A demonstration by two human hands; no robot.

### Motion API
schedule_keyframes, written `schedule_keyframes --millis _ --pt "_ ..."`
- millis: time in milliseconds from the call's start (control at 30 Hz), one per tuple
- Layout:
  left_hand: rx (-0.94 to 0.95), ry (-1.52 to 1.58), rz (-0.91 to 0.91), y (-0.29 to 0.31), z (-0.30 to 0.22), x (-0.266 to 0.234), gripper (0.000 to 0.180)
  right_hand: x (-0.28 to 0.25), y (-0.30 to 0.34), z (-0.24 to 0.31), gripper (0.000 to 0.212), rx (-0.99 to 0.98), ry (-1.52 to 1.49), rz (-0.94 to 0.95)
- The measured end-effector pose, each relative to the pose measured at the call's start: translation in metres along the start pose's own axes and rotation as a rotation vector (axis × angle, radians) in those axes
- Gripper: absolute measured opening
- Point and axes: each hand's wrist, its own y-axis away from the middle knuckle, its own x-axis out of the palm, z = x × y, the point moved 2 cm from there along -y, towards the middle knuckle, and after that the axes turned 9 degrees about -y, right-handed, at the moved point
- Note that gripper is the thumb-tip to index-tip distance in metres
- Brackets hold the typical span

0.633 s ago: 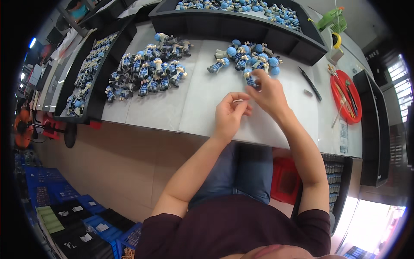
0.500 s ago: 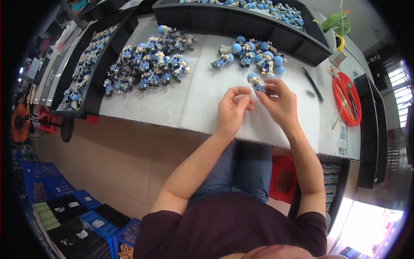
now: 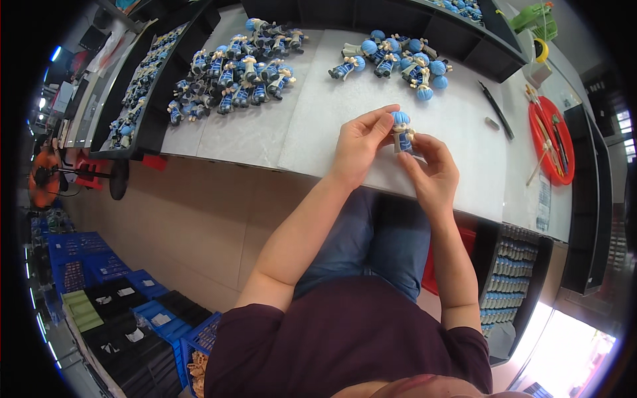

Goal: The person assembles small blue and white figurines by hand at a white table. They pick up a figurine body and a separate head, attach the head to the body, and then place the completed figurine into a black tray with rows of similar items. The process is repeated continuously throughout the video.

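Note:
Above the near part of the table, a small blue-haired figurine (image 3: 403,135) in blue and white is held upright between both hands. My left hand (image 3: 361,142) pinches it near the head with thumb and fingers. On the other side, my right hand (image 3: 432,169) grips its lower body. Beyond my hands lies a small pile of similar figurines (image 3: 386,63). A larger heap of figurines (image 3: 232,76) spreads over the table to the left.
Black trays of figurines stand at the left (image 3: 156,86) and along the back (image 3: 424,33). To the right lie a black pen (image 3: 496,109), a grey eraser-like piece (image 3: 492,123) and a red dish (image 3: 552,174) with brushes. A tape dispenser (image 3: 536,66) sits behind the dish.
My left hand has closed in on the figurine, which only the right hand held before. The figurine has come nearer to me and stands upright. The whole view has shifted slightly.

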Motion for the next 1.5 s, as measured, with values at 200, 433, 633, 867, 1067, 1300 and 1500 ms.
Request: schedule_keyframes --millis 200,433,633,867,1067,1300,1500 --pt "-0.019 -0.014 -0.021 -0.0019 0.0016 0.0001 0.034 -0.0042 0.0001 0.0016 0.031 0.04 -0.041 0.024" --pt "-0.003 0.014 0.0 -0.0014 0.001 0.0006 0.033 -0.0068 -0.0005 0.004 0.024 0.085 -0.024 0.067" --pt "0.016 -0.011 0.021 -0.0012 0.0026 0.0007 0.031 -0.0084 -0.0006 0.0021 0.023 0.071 0.012 0.071" --pt "0.007 0.024 0.025 -0.0021 0.0031 -0.0017 0.03 -0.0079 0.0002 0.0033 0.025 0.078 0.001 0.08" --pt "0.007 0.031 0.015 -0.0014 0.0025 -0.0015 0.029 -0.0071 0.0005 0.0041 0.026 0.081 0.0 0.083" --pt "0.031 0.019 0.024 -0.0006 0.0024 -0.0019 0.026 -0.0061 0.001 -0.0019 0.036 0.058 0.022 0.086" --pt "0.026 0.018 0.033 -0.0006 0.0034 -0.0024 0.026 -0.0056 0.0006 -0.0016 0.037 0.06 0.012 0.081"
